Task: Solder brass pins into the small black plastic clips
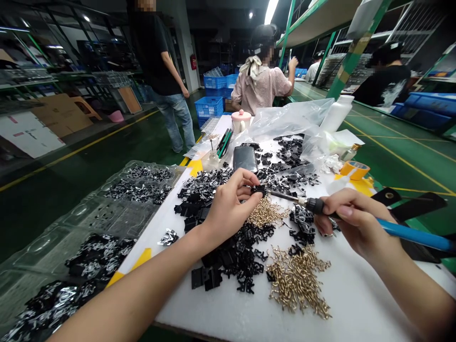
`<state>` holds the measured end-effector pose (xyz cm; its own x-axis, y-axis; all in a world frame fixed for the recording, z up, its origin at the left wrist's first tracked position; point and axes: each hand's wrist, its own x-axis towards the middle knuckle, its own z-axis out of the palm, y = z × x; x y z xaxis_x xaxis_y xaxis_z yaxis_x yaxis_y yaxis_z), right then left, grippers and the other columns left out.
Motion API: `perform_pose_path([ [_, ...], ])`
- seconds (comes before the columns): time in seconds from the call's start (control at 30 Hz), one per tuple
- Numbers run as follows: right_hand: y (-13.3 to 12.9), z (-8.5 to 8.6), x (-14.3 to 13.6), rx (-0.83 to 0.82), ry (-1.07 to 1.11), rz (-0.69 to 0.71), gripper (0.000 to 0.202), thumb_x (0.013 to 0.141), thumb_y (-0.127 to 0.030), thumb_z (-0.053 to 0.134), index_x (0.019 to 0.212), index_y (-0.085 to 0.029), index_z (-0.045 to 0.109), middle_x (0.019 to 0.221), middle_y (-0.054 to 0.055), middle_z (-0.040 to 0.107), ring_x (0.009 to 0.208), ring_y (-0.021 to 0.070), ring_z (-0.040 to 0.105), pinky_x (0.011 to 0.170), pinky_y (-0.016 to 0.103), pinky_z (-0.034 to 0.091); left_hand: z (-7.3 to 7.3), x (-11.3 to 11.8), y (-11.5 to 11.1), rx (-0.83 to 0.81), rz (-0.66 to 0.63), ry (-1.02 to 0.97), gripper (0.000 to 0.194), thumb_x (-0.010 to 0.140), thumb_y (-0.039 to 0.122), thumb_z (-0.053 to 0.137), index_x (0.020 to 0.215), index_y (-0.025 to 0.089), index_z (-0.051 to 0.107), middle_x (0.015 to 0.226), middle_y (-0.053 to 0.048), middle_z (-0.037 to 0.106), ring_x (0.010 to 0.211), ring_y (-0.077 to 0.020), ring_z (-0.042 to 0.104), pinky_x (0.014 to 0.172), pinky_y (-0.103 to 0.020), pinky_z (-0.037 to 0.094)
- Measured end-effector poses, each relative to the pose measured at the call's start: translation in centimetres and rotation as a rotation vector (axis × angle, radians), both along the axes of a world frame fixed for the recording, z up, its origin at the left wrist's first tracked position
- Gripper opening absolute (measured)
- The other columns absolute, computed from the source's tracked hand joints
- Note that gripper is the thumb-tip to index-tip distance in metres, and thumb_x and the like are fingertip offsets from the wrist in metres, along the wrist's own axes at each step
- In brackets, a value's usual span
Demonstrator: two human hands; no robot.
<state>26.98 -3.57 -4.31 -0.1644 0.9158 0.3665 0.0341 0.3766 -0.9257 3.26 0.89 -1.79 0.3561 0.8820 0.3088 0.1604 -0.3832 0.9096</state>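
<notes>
One small black part [259, 190] is pinched in the left hand [231, 204], thumb and fingers clamped on it; they cover so much that I can't make out its full shape. The right hand [359, 223] is wrapped around a tool [315, 205] with a blue handle, a dark ribbed knob and a slim metal shaft pointing at the part. Whether its tip touches, I can't tell. Just below the left fingertips lie shiny, wavy brass hooks [267, 212], with another brass heap [301, 280] nearer the person, between the forearms. Dull, angular black clips [249, 251] spread beneath the left hand. Left of that forearm, clear trays [46, 254] hold more black and silvery pieces. Beyond the left hand is a black slab [245, 159], then a pink-lidded cup [241, 122]; past the right, orange tape [354, 169]. Farther off, someone in pink [265, 88] faces away.
</notes>
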Motion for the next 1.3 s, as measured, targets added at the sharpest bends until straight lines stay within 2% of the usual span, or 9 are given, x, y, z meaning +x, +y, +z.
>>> perform_pose_path([
  [0.23, 0.29, 0.31, -0.12, -0.003, 0.057, 0.041, 0.014, 0.085, -0.027, 0.046, 0.082, -0.022, 0.058, 0.053, -0.001, 0.056, 0.05, 0.0152, 0.054, 0.045, 0.029, 0.042, -0.14, 0.15, -0.1, 0.018, 0.008, -0.013, 0.013, 0.079, 0.018, 0.052, 0.086, 0.023, 0.043, 0.067, 0.004, 0.034, 0.056, -0.0092, 0.036, 0.051, -0.024, 0.031],
  [0.63, 0.19, 0.94, -0.03, -0.054, 0.143, 0.128, 0.014, 0.085, -0.026, 0.045, 0.08, -0.023, 0.057, 0.053, -0.001, 0.054, 0.048, 0.0139, 0.052, 0.043, 0.027, 0.041, 0.07, 0.07, -0.09, -0.062, -0.031, 0.005, 0.016, 0.076, 0.018, 0.055, 0.085, 0.021, 0.042, 0.08, 0.001, 0.047, 0.059, -0.0077, 0.042, 0.053, -0.021, 0.036],
  [0.9, 0.18, 0.48, -0.13, -0.063, 0.137, 0.16, 0.016, 0.087, -0.023, 0.043, 0.082, -0.021, 0.058, 0.054, 0.0, 0.054, 0.049, 0.0143, 0.052, 0.045, 0.028, 0.04, -0.19, 0.11, -0.22, -0.056, -0.075, 0.0, 0.018, 0.075, 0.016, 0.055, 0.084, 0.02, 0.041, 0.081, 0.001, 0.05, 0.059, -0.0067, 0.043, 0.054, -0.02, 0.038],
  [1.3, 0.27, 0.36, 0.07, -0.066, 0.14, 0.17, 0.015, 0.087, -0.022, 0.043, 0.084, -0.021, 0.057, 0.056, 0.0, 0.055, 0.05, 0.0139, 0.052, 0.045, 0.026, 0.038, -0.5, 0.16, -0.13, -0.004, -0.064, -0.007, 0.019, 0.073, 0.014, 0.056, 0.083, 0.02, 0.041, 0.079, 0.001, 0.051, 0.057, -0.0061, 0.045, 0.053, -0.019, 0.041],
])
